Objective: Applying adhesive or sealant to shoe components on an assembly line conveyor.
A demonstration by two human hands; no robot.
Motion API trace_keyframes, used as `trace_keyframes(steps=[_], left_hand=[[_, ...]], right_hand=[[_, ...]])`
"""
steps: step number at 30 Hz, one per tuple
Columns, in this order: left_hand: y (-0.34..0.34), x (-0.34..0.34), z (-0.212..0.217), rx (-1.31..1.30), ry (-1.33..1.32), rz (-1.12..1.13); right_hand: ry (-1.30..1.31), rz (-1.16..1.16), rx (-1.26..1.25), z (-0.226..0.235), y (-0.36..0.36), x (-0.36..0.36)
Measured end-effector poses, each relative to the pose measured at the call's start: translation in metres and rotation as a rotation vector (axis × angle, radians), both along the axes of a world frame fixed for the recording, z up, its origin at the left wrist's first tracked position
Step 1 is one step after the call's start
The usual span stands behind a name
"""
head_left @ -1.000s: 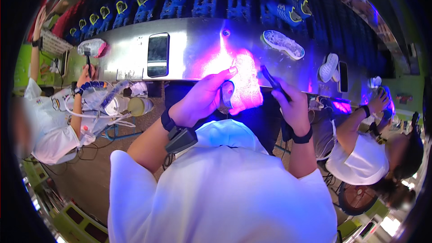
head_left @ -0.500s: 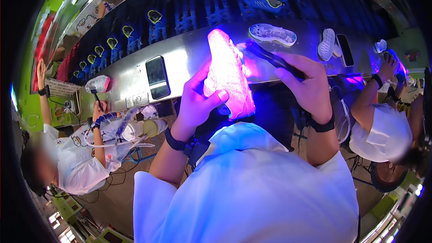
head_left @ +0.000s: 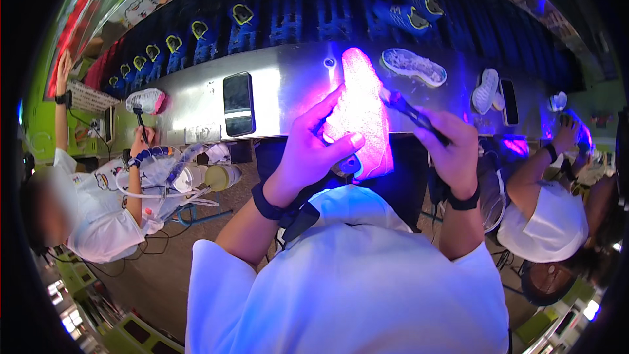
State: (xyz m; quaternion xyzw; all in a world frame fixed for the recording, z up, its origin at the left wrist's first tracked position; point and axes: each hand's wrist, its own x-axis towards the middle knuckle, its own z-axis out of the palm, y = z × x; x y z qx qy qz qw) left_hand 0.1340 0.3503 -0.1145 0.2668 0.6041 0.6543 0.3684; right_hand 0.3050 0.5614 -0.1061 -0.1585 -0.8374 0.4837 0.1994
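Under violet light, a shoe (head_left: 359,115) glows bright pink, its underside turned up and its length pointing away from me over the bench's near edge. My left hand (head_left: 314,147) grips its left side, thumb pressed across the near part. A bit of dark blue shows at the shoe's near end. In my right hand (head_left: 452,147) is a dark-handled brush (head_left: 413,113), slanting left. Its tip is at the shoe's right edge; glare hides whether it touches. Beyond the shoe, a pale sole (head_left: 414,67) lies on the metal bench (head_left: 275,69).
A phone (head_left: 238,105) lies left; white soles (head_left: 485,92) and another phone (head_left: 509,101) lie right. Blue shoes (head_left: 204,42) stand along a dark conveyor (head_left: 314,6) behind the bench. Co-workers sit on both sides; the left one's hand (head_left: 141,141) holds a brush by a pale sole (head_left: 145,101).
The brush has slid along the shoe's right edge, from near the far end toward me. My left hand keeps its grip. The whole view has shifted slightly.
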Motion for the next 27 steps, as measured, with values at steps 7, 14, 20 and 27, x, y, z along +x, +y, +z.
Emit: trace_keyframes(steps=[7, 14, 20, 27], left_hand=[[0.008, -0.032, -0.032, 0.089, 0.083, 0.098], [0.036, -0.158, -0.09, -0.204, 0.077, 0.087], [0.102, -0.279, -0.065, -0.936, 0.957, 0.115], [0.14, -0.376, -0.129, -1.244, 1.071, 0.089]], right_hand=[[-0.264, 0.018, -0.152, -0.058, 0.011, 0.038], [-0.274, -0.233, -0.658, -0.135, 0.05, 0.036], [-0.017, -0.36, -0.766, -0.165, 0.067, 0.014], [0.02, -0.381, -0.776, -0.182, 0.066, 0.018]])
